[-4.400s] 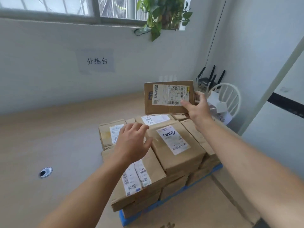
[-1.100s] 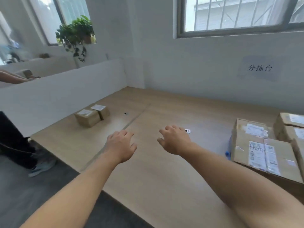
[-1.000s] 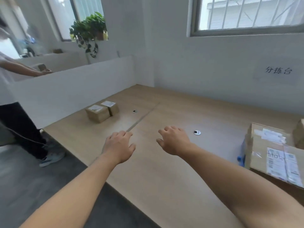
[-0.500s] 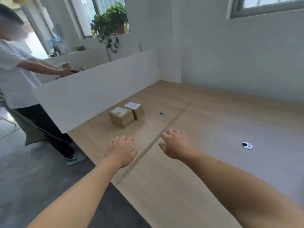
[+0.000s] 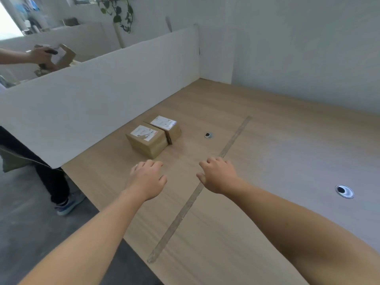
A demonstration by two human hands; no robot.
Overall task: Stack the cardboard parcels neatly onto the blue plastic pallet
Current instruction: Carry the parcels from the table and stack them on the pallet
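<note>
At centre you see the near parcel [image 5: 151, 148] and far parcel [image 5: 174, 133], both brown, each topped by a white label with dark print. Your bench [image 5: 216, 233] is pale wood grain, crossed by a grey stripe [image 5: 185, 208]. Upper left, the divider [image 5: 92, 99] is white; lower left, the floor [image 5: 30, 233] is dark grey.

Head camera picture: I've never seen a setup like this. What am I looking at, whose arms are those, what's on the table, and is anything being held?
There is no machine. The picture comes from a camera worn on a person's head, looking forward and down, so the two arms are the wearer's own. The left hand and right hand hover over a wooden table, fingers relaxed, holding nothing. Ahead, a nearer parcel and a farther parcel, both cardboard with white labels, sit side by side near a white partition. Beyond it another person's hand holds a cardboard box. The blue pallet is not in this view.
</note>
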